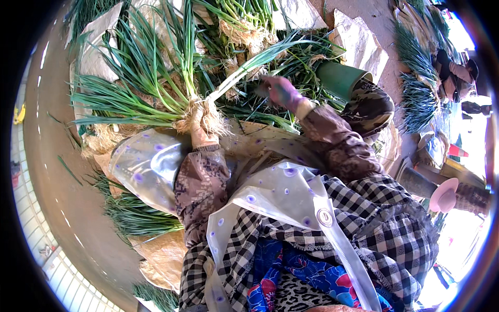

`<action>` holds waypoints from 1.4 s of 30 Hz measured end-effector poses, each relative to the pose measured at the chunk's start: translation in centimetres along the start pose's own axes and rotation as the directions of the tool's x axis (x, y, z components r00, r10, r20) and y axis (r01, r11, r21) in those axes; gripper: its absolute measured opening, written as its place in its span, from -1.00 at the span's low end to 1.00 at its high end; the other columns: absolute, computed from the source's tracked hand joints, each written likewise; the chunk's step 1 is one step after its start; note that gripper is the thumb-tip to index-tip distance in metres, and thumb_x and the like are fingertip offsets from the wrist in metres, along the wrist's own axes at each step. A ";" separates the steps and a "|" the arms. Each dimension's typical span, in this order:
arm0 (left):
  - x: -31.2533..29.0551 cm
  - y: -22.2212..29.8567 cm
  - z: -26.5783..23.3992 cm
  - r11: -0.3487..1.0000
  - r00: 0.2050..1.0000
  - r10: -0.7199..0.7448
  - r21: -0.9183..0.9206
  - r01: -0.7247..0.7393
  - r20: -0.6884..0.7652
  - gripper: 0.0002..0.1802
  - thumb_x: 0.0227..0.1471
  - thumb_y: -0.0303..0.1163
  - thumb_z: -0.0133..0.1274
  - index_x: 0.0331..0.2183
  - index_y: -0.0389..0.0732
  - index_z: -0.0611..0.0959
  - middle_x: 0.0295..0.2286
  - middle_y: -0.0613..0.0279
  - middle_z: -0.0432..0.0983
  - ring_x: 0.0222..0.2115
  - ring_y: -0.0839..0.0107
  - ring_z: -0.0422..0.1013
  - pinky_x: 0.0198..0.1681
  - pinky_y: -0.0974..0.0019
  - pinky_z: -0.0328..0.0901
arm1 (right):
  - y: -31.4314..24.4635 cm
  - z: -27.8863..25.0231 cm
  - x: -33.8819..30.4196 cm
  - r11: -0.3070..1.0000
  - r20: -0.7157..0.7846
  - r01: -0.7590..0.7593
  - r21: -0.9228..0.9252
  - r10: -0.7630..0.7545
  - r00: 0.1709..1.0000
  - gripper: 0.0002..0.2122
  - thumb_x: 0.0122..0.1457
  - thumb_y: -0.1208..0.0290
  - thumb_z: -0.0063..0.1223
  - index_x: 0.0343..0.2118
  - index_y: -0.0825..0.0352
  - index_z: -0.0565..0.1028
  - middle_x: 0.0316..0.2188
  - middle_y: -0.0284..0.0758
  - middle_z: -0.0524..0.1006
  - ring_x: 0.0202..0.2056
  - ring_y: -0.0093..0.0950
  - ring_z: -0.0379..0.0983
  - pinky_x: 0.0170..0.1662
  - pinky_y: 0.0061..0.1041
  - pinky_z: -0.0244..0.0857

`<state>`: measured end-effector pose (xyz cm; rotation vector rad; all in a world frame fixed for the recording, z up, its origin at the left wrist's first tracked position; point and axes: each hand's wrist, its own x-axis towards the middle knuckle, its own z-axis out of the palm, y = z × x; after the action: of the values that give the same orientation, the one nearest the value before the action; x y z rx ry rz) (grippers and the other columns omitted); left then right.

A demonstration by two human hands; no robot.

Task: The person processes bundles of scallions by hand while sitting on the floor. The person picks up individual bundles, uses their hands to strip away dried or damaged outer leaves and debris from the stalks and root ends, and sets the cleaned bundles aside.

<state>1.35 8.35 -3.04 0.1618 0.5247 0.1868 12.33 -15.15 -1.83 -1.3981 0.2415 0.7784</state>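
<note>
My left hand (201, 136) is closed around the root end of a bunch of green onions (171, 93). Their long leaves fan out to the left and away from me, and the pale stringy roots (212, 118) hide most of my fingers. One thicker stalk (249, 68) slants off to the right from the same bunch. My right hand (283, 92), in a purplish glove, is over loose green leaves to the right of the bunch. Its fingers are smeared by motion, so whether they hold anything does not show.
More green onions (244, 31) with tangled roots lie beyond my hands. A green bucket (340, 80) stands at the right. Clear spotted plastic (150, 161) covers my lap. Another bundle (140, 213) rests at the lower left. Bundles (418, 101) and a person (457, 75) are farther right.
</note>
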 end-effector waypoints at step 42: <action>-2.9 -0.9 2.1 0.984 0.988 -0.035 0.169 0.060 -0.149 -0.62 -0.11 -0.39 0.07 -0.18 -0.20 0.42 -0.40 0.26 0.42 -0.44 0.43 0.38 -0.44 0.45 0.34 | -6.0 15.0 4.7 0.870 0.534 0.453 -0.194 -0.293 0.793 -0.71 -0.09 0.30 0.09 -0.36 0.42 0.42 -0.52 -0.18 0.50 -0.55 -0.37 0.45 -0.53 -0.53 0.33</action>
<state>0.06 6.65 -0.01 0.3068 0.6904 0.1060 15.23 0.71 3.08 -1.4275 -0.5767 0.8244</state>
